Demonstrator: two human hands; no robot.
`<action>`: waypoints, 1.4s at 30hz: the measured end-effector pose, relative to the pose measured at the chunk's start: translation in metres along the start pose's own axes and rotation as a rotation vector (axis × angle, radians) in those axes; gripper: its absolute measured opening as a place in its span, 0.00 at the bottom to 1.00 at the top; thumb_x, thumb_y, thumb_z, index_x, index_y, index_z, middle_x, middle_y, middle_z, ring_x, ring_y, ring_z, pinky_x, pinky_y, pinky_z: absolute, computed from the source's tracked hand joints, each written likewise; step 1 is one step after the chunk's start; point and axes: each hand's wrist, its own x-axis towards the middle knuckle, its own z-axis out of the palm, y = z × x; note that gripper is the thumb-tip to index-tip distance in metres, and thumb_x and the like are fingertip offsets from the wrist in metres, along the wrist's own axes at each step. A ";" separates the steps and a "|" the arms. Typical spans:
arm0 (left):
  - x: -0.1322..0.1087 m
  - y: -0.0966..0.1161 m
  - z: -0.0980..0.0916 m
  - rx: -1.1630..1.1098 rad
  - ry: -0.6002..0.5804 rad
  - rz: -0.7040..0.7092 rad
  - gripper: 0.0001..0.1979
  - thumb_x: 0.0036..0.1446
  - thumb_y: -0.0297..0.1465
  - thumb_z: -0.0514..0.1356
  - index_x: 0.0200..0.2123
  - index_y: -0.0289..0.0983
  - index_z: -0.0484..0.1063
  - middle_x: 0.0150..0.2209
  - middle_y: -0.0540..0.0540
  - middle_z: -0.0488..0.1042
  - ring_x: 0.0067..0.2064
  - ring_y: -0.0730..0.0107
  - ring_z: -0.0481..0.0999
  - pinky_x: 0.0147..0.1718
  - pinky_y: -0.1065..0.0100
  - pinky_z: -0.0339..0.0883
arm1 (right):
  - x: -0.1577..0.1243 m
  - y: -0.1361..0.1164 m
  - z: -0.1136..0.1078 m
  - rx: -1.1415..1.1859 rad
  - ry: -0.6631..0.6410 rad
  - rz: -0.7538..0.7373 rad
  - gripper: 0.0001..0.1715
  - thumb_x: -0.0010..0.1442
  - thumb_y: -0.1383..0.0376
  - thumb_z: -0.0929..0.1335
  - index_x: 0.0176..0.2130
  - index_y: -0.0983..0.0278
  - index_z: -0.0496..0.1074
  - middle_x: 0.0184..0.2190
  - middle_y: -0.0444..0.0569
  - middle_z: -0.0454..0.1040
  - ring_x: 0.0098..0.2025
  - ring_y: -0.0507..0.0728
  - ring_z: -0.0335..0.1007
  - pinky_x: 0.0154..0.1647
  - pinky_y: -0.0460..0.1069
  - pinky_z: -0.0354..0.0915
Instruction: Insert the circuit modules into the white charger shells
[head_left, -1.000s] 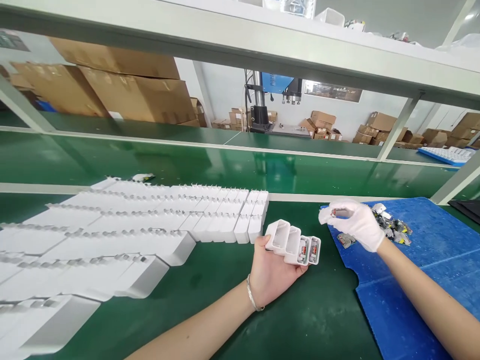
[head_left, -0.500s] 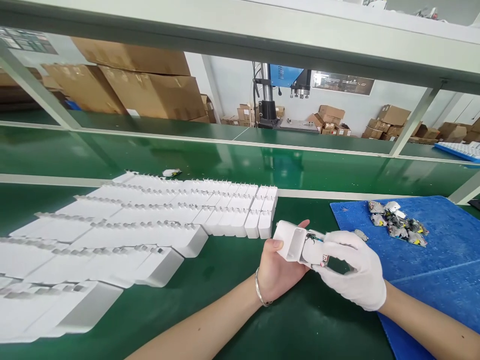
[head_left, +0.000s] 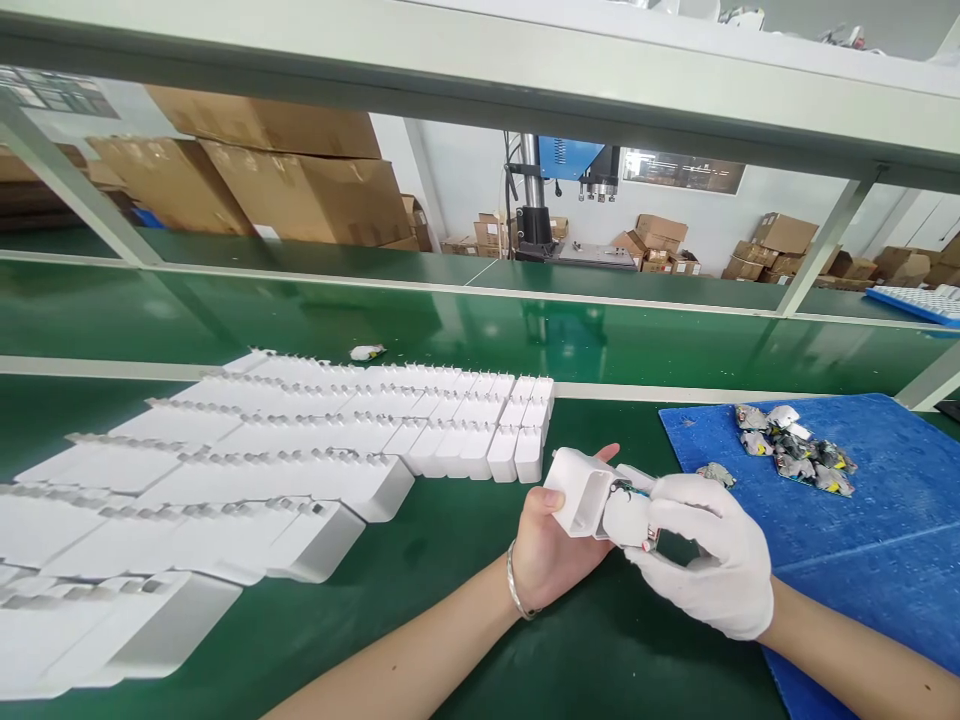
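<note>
1. Currently, we are observing the bare left hand (head_left: 562, 550) curling partly closed around a white open-mouthed plastic housing (head_left: 577, 492), its thumb pressing on the upper face and one fingertip showing beyond the far side.
2. We are noting a silver bracelet (head_left: 514, 585) circling the left wrist.
3. We are finding the white-gloved right hand (head_left: 651, 515) pinching a white component with dark wires (head_left: 624, 518) between thumb and fingers, a rounded gap showing inside the grip.
4. We are seeing this component sitting just right of the housing's mouth, both being held above the green bench top (head_left: 420, 630); the glove is covering one end, so we are not managing to tell any depth of insertion.
5. Leftward, we are recording rows of white housings (head_left: 442, 435) resting on the bench.
6. Rightward, we are logging a blue mat (head_left: 862, 530) bearing a cluster of grey-and-yellow parts (head_left: 799, 450), with a single grey part (head_left: 716, 474) lying apart, nearer the glove.
</note>
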 end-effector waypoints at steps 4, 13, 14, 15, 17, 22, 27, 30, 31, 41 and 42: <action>0.001 0.000 0.000 -0.011 0.014 -0.010 0.37 0.39 0.40 0.61 0.55 0.37 0.63 0.40 0.43 0.73 0.39 0.56 0.70 0.40 0.60 0.57 | -0.001 0.000 0.001 -0.025 -0.026 0.033 0.18 0.48 0.73 0.71 0.40 0.58 0.71 0.33 0.45 0.74 0.33 0.54 0.75 0.32 0.46 0.74; 0.002 -0.002 -0.002 -0.031 0.038 -0.014 0.36 0.39 0.40 0.61 0.55 0.37 0.64 0.40 0.44 0.73 0.40 0.57 0.70 0.40 0.61 0.57 | -0.008 0.004 0.003 -0.079 -0.002 0.129 0.15 0.49 0.70 0.71 0.40 0.59 0.73 0.39 0.48 0.74 0.36 0.54 0.75 0.35 0.45 0.74; 0.002 -0.002 -0.003 -0.039 0.041 -0.018 0.36 0.40 0.41 0.61 0.55 0.37 0.64 0.40 0.44 0.74 0.41 0.56 0.70 0.41 0.61 0.57 | -0.007 0.004 0.002 -0.093 -0.005 0.118 0.15 0.50 0.70 0.71 0.39 0.59 0.73 0.38 0.47 0.74 0.36 0.54 0.75 0.36 0.45 0.74; 0.003 -0.002 -0.005 -0.047 0.040 -0.021 0.36 0.40 0.41 0.61 0.55 0.38 0.64 0.41 0.44 0.74 0.42 0.56 0.69 0.41 0.60 0.57 | -0.006 0.004 0.002 -0.108 -0.011 0.104 0.15 0.50 0.70 0.70 0.39 0.58 0.73 0.38 0.47 0.74 0.37 0.54 0.75 0.36 0.45 0.74; 0.004 -0.003 -0.007 -0.058 0.029 -0.019 0.35 0.41 0.41 0.61 0.55 0.38 0.64 0.41 0.44 0.74 0.43 0.56 0.69 0.43 0.59 0.56 | -0.003 0.003 0.002 -0.135 -0.029 0.089 0.15 0.51 0.70 0.70 0.40 0.58 0.74 0.38 0.47 0.75 0.37 0.54 0.75 0.37 0.45 0.74; 0.005 -0.006 -0.012 -0.055 0.010 -0.027 0.34 0.41 0.40 0.60 0.55 0.39 0.64 0.41 0.44 0.74 0.43 0.56 0.70 0.44 0.59 0.56 | 0.002 0.001 0.006 -0.166 -0.050 0.069 0.11 0.55 0.69 0.68 0.40 0.60 0.74 0.39 0.48 0.75 0.37 0.53 0.74 0.35 0.45 0.73; 0.004 -0.006 -0.012 -0.056 0.016 -0.060 0.34 0.41 0.42 0.60 0.54 0.39 0.66 0.41 0.43 0.74 0.44 0.55 0.69 0.45 0.59 0.56 | 0.006 0.005 0.004 -0.080 -0.155 0.075 0.09 0.54 0.64 0.71 0.38 0.58 0.75 0.36 0.48 0.75 0.42 0.58 0.71 0.40 0.52 0.71; 0.004 -0.006 -0.009 -0.081 -0.003 -0.096 0.32 0.40 0.44 0.60 0.51 0.39 0.67 0.41 0.43 0.73 0.44 0.55 0.68 0.45 0.58 0.56 | 0.011 0.013 -0.001 0.149 -0.230 0.375 0.21 0.54 0.56 0.70 0.48 0.58 0.72 0.47 0.50 0.73 0.55 0.61 0.64 0.54 0.58 0.64; 0.003 -0.007 -0.007 -0.089 -0.018 -0.118 0.32 0.41 0.44 0.60 0.50 0.39 0.68 0.42 0.43 0.73 0.45 0.56 0.68 0.46 0.58 0.56 | 0.013 0.016 -0.003 0.261 -0.285 0.521 0.25 0.55 0.55 0.69 0.52 0.59 0.70 0.50 0.51 0.71 0.56 0.61 0.63 0.57 0.58 0.61; 0.003 -0.012 0.003 -0.060 -0.080 -0.309 0.33 0.46 0.47 0.55 0.52 0.34 0.67 0.48 0.38 0.71 0.49 0.56 0.66 0.47 0.61 0.54 | 0.027 0.029 0.003 0.713 -0.520 1.012 0.34 0.46 0.47 0.73 0.46 0.66 0.74 0.39 0.50 0.78 0.43 0.60 0.73 0.44 0.54 0.68; 0.003 -0.012 0.003 -0.065 -0.105 -0.305 0.34 0.45 0.47 0.56 0.53 0.34 0.66 0.49 0.38 0.71 0.50 0.55 0.66 0.48 0.60 0.54 | 0.030 0.029 0.000 0.680 -0.522 0.997 0.34 0.46 0.47 0.73 0.46 0.66 0.74 0.39 0.51 0.78 0.44 0.60 0.73 0.45 0.54 0.68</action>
